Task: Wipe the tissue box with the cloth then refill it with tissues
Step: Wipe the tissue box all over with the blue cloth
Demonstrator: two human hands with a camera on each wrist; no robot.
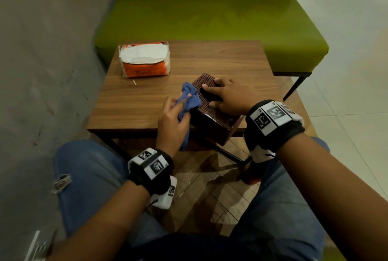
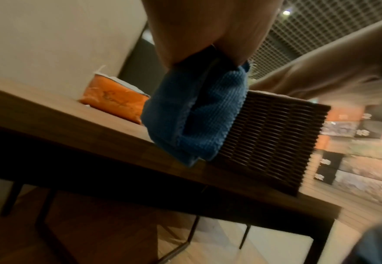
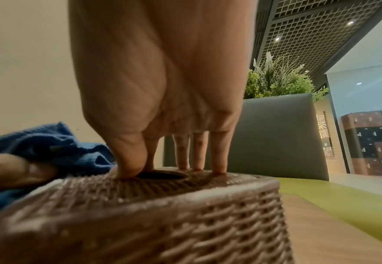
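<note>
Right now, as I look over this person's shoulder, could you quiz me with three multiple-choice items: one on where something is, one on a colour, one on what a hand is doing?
1. Where is the orange tissue pack?
A. far left part of the table
B. on the bench
C. inside the box

2. What colour is the cloth?
A. white
B. blue
C. green

3. What is the right hand doing?
A. hanging idle
B. holding the cloth
C. pressing down on the tissue box

Answers: 1 A, it lies on the wooden table near the wall; 2 B, plainly blue in all views; 3 C, its fingers rest on the box's top while the left hand grips the cloth.
</note>
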